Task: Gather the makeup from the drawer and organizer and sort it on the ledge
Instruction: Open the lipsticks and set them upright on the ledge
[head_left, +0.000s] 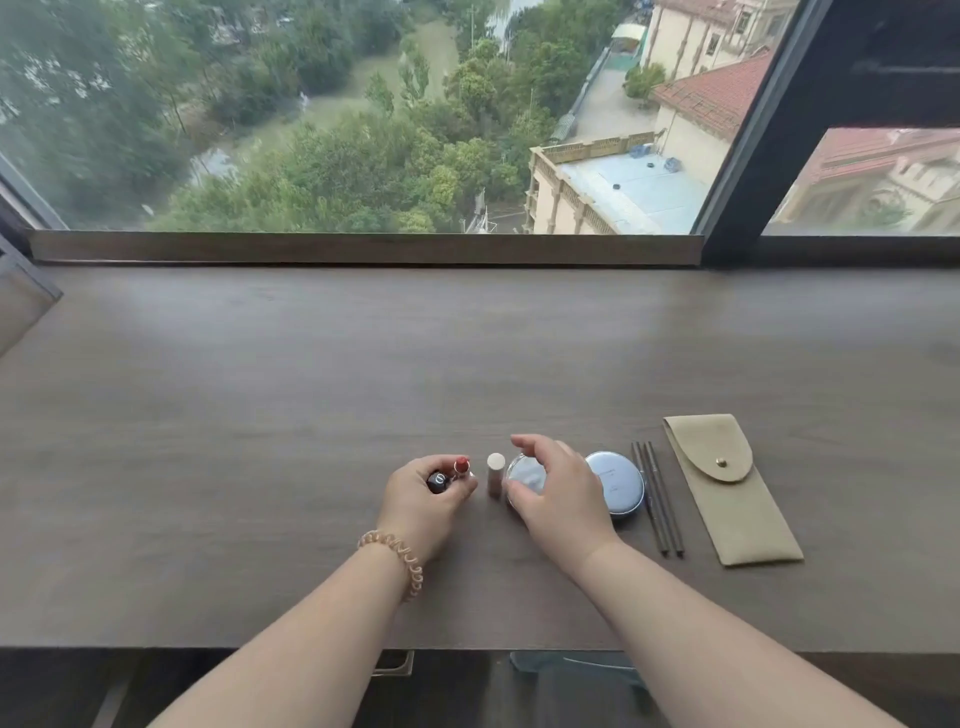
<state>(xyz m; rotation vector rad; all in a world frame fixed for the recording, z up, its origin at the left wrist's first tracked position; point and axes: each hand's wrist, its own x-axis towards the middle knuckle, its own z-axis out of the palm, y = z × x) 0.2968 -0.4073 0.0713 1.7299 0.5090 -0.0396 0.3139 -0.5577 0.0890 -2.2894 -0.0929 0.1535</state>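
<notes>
Forearms rise from the bottom edge to mid-frame, where sorting looks well along. On the bench (260, 415), a beige tube (496, 474), a blue compact (621, 480), two pencils (657, 496) and a tan pouch (727, 488) form a row running right. The left hand (423, 501) pinches an uncapped red lipstick (460, 465). The right hand (558, 493) curls over a clear round jar (524, 475) beside the tube. Whatever is left in the drawer or organizer is out of view.
</notes>
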